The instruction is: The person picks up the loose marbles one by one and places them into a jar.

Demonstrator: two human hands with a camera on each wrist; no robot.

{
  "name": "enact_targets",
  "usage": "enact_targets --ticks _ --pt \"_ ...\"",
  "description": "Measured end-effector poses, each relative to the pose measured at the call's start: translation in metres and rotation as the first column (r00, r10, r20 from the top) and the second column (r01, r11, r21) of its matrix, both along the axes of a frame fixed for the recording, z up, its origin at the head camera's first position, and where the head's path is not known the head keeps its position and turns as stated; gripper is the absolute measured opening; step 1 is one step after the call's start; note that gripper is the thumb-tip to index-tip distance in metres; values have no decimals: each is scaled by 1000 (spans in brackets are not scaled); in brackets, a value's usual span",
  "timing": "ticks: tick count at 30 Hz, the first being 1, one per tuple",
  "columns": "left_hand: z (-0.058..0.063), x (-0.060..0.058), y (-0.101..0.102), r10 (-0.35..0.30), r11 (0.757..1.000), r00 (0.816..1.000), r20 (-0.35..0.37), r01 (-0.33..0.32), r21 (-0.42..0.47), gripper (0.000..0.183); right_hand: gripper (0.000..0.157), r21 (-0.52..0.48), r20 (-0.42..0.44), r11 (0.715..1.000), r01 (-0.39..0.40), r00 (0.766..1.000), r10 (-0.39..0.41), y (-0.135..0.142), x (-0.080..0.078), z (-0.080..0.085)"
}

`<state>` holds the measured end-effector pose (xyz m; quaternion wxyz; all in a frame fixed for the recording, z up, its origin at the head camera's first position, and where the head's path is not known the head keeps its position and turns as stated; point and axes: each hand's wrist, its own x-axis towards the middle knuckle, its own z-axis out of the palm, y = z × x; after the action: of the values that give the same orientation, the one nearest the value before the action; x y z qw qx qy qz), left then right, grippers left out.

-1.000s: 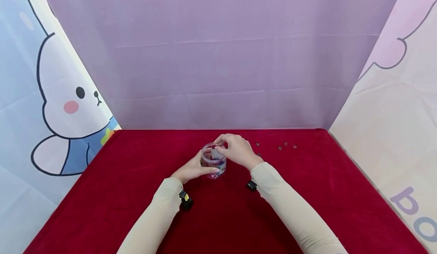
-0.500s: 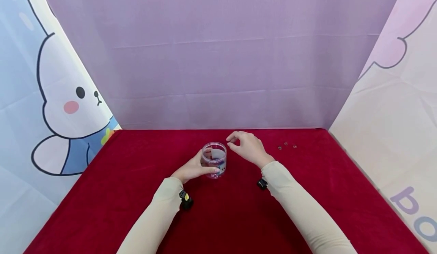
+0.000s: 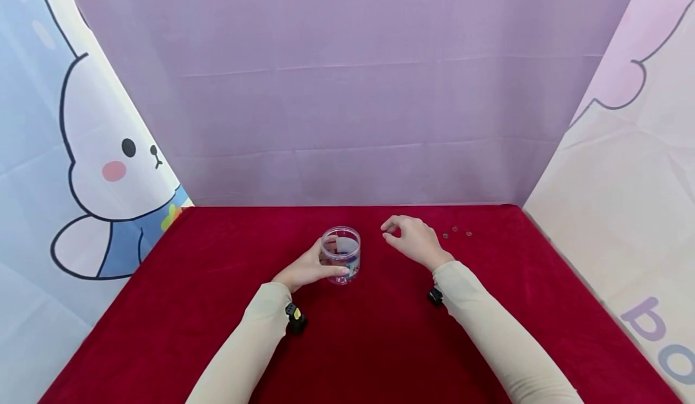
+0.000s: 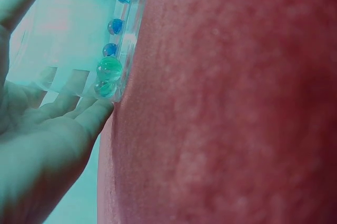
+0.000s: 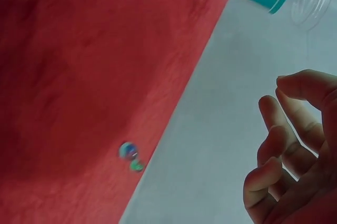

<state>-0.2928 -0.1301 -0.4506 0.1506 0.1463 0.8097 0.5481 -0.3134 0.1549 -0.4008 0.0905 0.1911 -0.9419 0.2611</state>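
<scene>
A clear round plastic jar (image 3: 350, 265) stands upright and uncovered on the red cloth. My left hand (image 3: 305, 269) grips its side, thumb in front and fingers behind. Several glass marbles (image 4: 109, 69), blue and green, lie on its bottom in the left wrist view. Right of the jar, my right hand (image 3: 414, 240) hovers over the cloth with fingers loosely bent and a gap between thumb and forefinger; nothing shows in it. In the right wrist view, two marbles (image 5: 128, 151) lie on the cloth beyond its fingertips.
Three more small marbles (image 3: 455, 228) lie on the cloth to the right of my right hand. The red cloth (image 3: 190, 307) covers the table, with a purple curtain (image 3: 347, 120) behind its far edge and printed sheets (image 3: 613, 187) at both sides.
My right hand has left the jar's mouth and moved right over the cloth, now covering the nearer marbles in the head view. The left hand and jar have stayed put.
</scene>
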Motion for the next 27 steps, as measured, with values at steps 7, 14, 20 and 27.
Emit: enact_targets --ticks 7,14,20,27 --pt "-1 -2 -1 -9 1000 1000 -5 9 20 90 17 33 24 998 56 998 -56 20 -13 -12" --pt "-2 -2 0 -3 1000 1000 3 3 0 92 23 46 92 994 100 990 -104 35 -22 -20" --pt "-1 0 0 -8 1000 1000 -4 8 7 91 25 65 133 992 108 984 -116 42 -22 -24" --pt "-4 -3 -1 -17 1000 1000 -2 17 22 90 23 117 186 986 118 973 -139 46 -23 -27"
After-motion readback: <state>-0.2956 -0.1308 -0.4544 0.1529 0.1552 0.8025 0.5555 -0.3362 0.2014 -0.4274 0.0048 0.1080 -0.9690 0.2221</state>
